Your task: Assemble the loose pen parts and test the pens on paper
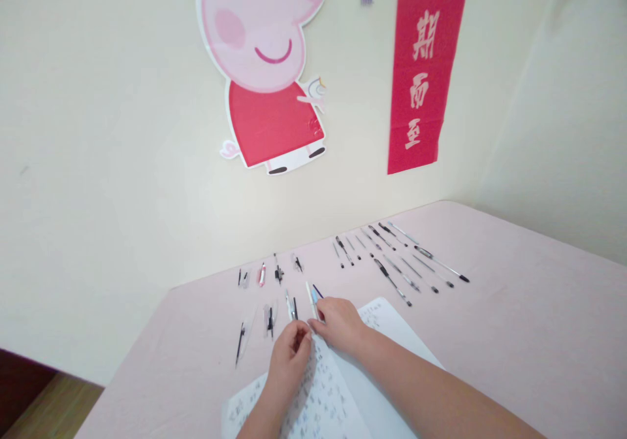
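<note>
My left hand (292,349) is closed over the top of a written sheet of paper (321,393), its fingers curled together; whatever they pinch is hidden. Just beyond it lie slim silver and black pen parts (292,306). My right hand (337,322) rests at the sheet's upper edge, fingers bent and closed, against a pale white pen piece (310,298) and a dark thin pen (318,291) with light blue beside it. The fingers cover the near ends of these pieces, so I cannot make out what they grip.
Clear and black pen parts (269,322) lie left of my hands, with a red-and-white pen piece (262,274) behind. Several pens and refills (392,281) lie in rows at the right. The pink tabletop (514,334) meets a wall bearing a cartoon pig (274,122) and red banner (425,73).
</note>
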Demonstrator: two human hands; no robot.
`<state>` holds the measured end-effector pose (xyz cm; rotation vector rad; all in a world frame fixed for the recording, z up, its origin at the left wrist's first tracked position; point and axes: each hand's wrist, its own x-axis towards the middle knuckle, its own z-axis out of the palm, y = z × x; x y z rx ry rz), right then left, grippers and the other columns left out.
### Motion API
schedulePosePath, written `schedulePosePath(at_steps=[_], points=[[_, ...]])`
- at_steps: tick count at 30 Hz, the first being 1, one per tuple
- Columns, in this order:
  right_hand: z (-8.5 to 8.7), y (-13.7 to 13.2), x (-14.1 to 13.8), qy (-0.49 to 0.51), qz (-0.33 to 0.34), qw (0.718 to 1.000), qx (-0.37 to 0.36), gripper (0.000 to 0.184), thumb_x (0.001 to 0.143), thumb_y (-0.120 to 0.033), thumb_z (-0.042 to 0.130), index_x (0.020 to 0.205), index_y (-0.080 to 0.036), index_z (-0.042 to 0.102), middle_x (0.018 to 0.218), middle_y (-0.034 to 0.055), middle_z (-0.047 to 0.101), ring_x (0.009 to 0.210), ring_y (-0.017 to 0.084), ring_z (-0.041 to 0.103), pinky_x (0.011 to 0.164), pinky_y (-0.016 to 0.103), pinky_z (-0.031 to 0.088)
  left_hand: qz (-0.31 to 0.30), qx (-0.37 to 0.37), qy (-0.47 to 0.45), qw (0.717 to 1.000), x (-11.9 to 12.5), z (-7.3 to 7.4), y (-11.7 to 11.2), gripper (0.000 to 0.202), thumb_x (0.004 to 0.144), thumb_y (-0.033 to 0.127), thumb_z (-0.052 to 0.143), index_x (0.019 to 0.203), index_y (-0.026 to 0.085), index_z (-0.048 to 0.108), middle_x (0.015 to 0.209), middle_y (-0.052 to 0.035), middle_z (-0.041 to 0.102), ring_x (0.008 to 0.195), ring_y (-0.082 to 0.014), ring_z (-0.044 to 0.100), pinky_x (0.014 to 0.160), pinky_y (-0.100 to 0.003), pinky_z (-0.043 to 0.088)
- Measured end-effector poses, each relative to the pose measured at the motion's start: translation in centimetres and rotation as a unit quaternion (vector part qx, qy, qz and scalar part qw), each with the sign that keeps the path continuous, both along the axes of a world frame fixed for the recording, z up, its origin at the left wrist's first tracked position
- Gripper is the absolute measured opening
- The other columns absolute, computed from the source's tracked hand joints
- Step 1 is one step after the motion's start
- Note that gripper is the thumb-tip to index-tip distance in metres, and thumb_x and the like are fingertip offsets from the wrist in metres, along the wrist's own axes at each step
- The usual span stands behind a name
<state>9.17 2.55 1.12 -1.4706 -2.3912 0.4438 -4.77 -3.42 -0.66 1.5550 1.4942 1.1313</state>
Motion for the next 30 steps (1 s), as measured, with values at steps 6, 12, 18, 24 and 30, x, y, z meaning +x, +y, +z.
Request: schedulePosePath(at_steps=[6, 12, 18, 24, 30], points=[[0.1, -0.3, -0.4, -0.019, -0.006, 1.0, 0.022, 0.028, 0.079, -0.041, 0.051, 0.081, -0.016, 0.063, 0.081, 0.0081, 0.067, 0.076, 0.021, 0.061, 0.063, 0.027, 0.038, 0.006, -0.009, -0.013, 1.0, 0.0, -0.1, 0.0, 0.013, 0.077, 0.029, 0.048, 0.071, 0.018, 0.05, 0.061, 0.0033, 0.045, 0.056, -0.0117, 0.042, 0.055, -0.023, 0.032], [0.2, -0.6, -0.8, -0.041, -0.002, 0.998, 0.044, 0.029, 0.081, -0.038, 0.048, 0.088, -0.014, 0.063, 0.086, 0.0104, 0.066, 0.08, 0.023, 0.062, 0.067, 0.03, 0.041, 0.019, -0.013, -0.028, 0.999, 0.1, 0.3, -0.1, 0.02, 0.077, 0.035, 0.051, 0.066, 0.019, 0.048, 0.055, 0.0041, 0.043, 0.052, -0.0117, 0.04, 0.053, -0.023, 0.031], [0.1, -0.6, -1.0, -0.054, -0.004, 0.998, 0.045, 0.028, 0.084, -0.034, 0.044, 0.088, -0.014, 0.063, 0.086, 0.0107, 0.066, 0.08, 0.023, 0.062, 0.068, 0.03, 0.041, 0.028, -0.009, -0.023, 0.999, 0.2, 0.2, -0.2, 0.024, 0.077, 0.039, 0.05, 0.063, 0.019, 0.045, 0.053, 0.0044, 0.041, 0.051, -0.0119, 0.038, 0.051, -0.023, 0.03], [0.1, -0.6, -1.2, -0.047, -0.015, 0.998, 0.045, 0.025, 0.082, -0.027, 0.044, 0.086, -0.013, 0.064, 0.084, 0.0117, 0.067, 0.077, 0.022, 0.062, 0.066, 0.029, 0.039, 0.041, -0.006, -0.02, 0.999, 0.3, 0.3, -0.3, 0.025, 0.076, 0.04, 0.051, 0.063, 0.019, 0.047, 0.052, 0.0037, 0.043, 0.05, -0.0124, 0.041, 0.05, -0.024, 0.03], [0.2, 0.0, -0.4, 0.023, -0.053, 0.997, 0.043, 0.023, 0.083, -0.028, 0.044, 0.076, -0.016, 0.063, 0.076, 0.0069, 0.066, 0.068, 0.016, 0.058, 0.06, 0.025, 0.032, 0.048, -0.033, -0.068, 0.996, 0.2, 0.4, -0.1, 0.028, 0.078, 0.044, 0.048, 0.083, 0.018, 0.056, 0.051, 0.0039, 0.047, 0.05, -0.0129, 0.045, 0.051, -0.024, 0.036]])
